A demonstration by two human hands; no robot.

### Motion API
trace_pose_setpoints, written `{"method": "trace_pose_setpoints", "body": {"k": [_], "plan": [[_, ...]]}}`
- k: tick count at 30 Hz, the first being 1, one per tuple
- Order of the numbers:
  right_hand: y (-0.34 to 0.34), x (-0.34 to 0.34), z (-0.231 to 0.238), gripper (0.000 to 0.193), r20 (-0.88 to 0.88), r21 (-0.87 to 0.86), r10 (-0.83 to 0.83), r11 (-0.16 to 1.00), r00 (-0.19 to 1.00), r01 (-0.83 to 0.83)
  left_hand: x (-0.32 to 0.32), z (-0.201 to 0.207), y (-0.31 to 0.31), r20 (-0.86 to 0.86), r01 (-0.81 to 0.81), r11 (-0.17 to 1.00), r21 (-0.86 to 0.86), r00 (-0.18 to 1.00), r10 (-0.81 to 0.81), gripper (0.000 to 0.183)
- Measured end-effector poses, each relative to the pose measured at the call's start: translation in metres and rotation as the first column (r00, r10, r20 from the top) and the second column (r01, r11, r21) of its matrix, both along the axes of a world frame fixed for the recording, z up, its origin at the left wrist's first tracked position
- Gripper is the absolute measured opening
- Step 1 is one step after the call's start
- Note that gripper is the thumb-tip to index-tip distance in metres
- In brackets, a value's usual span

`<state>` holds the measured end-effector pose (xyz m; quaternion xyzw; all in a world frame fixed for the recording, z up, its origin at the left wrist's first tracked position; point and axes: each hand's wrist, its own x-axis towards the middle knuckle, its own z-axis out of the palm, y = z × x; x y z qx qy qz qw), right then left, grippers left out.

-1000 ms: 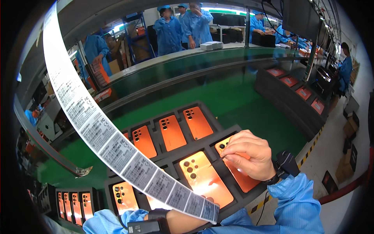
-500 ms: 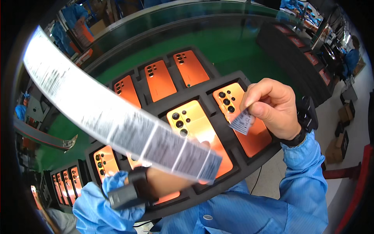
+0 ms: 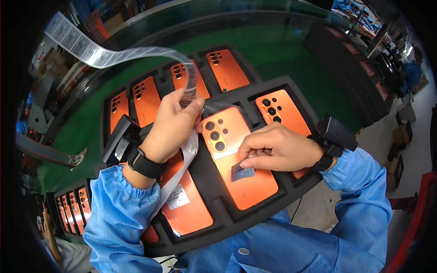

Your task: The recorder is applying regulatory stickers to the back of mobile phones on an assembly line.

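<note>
My left hand is closed on a long strip of labels, which curls up to the far left and trails back under my wrist. Between my right thumb and fingers, a small grey label lies close over the lower back of an orange phone; whether it touches cannot be told. My right hand hovers over that phone's right side. Left of it, another orange phone bears a silver label. The phones lie back up in a black foam tray.
A second row of orange phones lies in foam beyond. Green belt surrounds the trays. Stacked black trays stand at the far right, and more phones in a tray at the lower left. Other people work in the background.
My right hand moved left and down with the label, from the right phone to the middle one. My left hand rose from the near edge, and the strip swung away and up.
</note>
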<state>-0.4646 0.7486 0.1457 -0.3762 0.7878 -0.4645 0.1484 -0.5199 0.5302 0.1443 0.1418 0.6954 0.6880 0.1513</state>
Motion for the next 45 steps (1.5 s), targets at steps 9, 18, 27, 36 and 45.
{"method": "trace_pose_setpoints", "body": {"k": [9, 18, 27, 36, 45], "plan": [[-0.001, -0.011, -0.011, 0.013, -0.107, -0.023, 0.011, 1.0, 0.994, -0.014, -0.005, 0.001, -0.005, 0.088, 0.023, 0.997, 0.079, 0.996, -0.03, 0.013], [-0.002, -0.015, -0.014, 0.016, -0.087, -0.016, 0.051, 0.998, 0.995, -0.052, -0.003, 0.001, -0.004, 0.091, 0.024, 0.997, 0.068, 0.995, -0.03, 0.015], [-0.001, -0.016, -0.016, 0.014, -0.084, -0.041, 0.063, 0.997, 0.995, -0.066, -0.005, 0.0, -0.004, 0.087, 0.03, 0.995, 0.096, 0.995, -0.038, 0.015], [-0.002, -0.016, -0.013, 0.016, -0.068, 0.053, 0.099, 0.994, 0.993, -0.096, -0.003, 0.002, -0.006, 0.077, 0.039, 0.998, 0.052, 0.996, -0.043, 0.016], [-0.002, -0.016, -0.013, 0.016, -0.09, 0.056, 0.1, 0.994, 0.991, -0.095, -0.003, 0.001, -0.006, 0.083, 0.031, 0.994, 0.102, 0.996, -0.04, 0.015]]}}
